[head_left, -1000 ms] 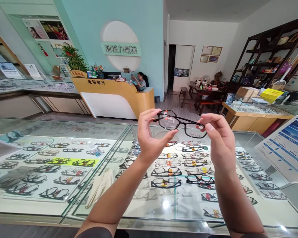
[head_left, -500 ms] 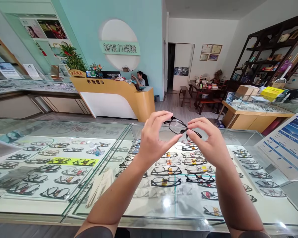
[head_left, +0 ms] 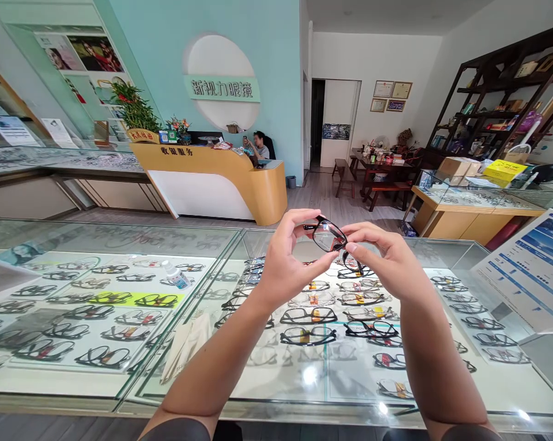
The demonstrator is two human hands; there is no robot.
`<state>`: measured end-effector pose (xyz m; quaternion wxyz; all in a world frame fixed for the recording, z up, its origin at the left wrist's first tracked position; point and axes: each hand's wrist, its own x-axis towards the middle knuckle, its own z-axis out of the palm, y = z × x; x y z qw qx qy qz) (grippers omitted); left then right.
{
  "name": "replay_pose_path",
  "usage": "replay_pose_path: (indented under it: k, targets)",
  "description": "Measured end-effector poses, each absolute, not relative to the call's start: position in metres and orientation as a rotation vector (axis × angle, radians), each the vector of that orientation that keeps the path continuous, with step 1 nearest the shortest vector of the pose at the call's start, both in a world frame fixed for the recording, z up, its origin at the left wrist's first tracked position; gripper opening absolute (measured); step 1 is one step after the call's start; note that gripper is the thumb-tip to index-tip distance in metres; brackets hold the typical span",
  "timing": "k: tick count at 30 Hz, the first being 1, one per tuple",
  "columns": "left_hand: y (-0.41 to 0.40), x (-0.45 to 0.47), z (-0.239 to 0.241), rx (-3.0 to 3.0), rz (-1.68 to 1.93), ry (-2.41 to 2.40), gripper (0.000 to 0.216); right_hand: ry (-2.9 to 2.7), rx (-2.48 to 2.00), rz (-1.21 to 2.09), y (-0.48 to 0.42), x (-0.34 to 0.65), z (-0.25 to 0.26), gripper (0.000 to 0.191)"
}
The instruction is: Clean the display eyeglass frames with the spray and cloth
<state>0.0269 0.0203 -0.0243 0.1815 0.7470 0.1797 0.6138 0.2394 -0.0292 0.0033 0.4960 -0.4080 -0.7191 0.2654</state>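
I hold a pair of black-framed glasses [head_left: 330, 236] in the air above a glass display counter [head_left: 276, 392]. My left hand [head_left: 288, 257] pinches the left lens rim between thumb and fingers. On the right side of the frame my right hand [head_left: 389, 260] grips with curled fingers and hides part of it. The frame is turned at an angle, so one lens faces me. Under the glass lie several rows of spectacle frames [head_left: 310, 317].
A folded cloth [head_left: 184, 346] and a small bottle [head_left: 177, 277] lie on the counter at left. A leaflet stand [head_left: 531, 269] is at right. Beyond are a yellow reception desk [head_left: 221, 180] with a seated person [head_left: 259, 147], wooden tables and dark shelves [head_left: 501, 98].
My hands have drawn closer together and slightly lower. The glasses have turned from facing me broadside to an angled, end-on pose.
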Motion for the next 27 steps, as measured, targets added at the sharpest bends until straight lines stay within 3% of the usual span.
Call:
replay_pose_path:
  k: [4, 9, 12, 14, 20, 27]
  targets:
    - [0.023, 0.029, -0.025, 2.084, 1.688, 0.463, 0.064, -1.674, -0.916, 0.895, -0.026, 0.241, 0.000, 0.022]
    - [0.024, 0.029, -0.025, 2.112, 1.936, 0.606, 0.077, -1.550, -0.922, 0.740, -0.019, 0.242, -0.006, 0.018]
    - [0.019, 0.030, -0.022, 2.153, 2.139, 0.675, 0.033, -1.475, -0.927, 0.691, -0.017, 0.243, -0.008, 0.016]
    - [0.012, 0.032, -0.021, 2.236, 2.053, 0.645, 0.006, -1.453, -0.920, 0.691, -0.017, 0.244, -0.009, 0.015]
    - [-0.008, 0.044, -0.025, 2.254, 1.714, 0.697, 0.012, -1.507, -0.858, 0.744, -0.021, 0.243, -0.004, 0.013]
    - [-0.007, 0.047, -0.028, 2.073, 1.629, 0.827, 0.023, -1.558, -0.940, 0.755, -0.029, 0.234, 0.000, 0.020]
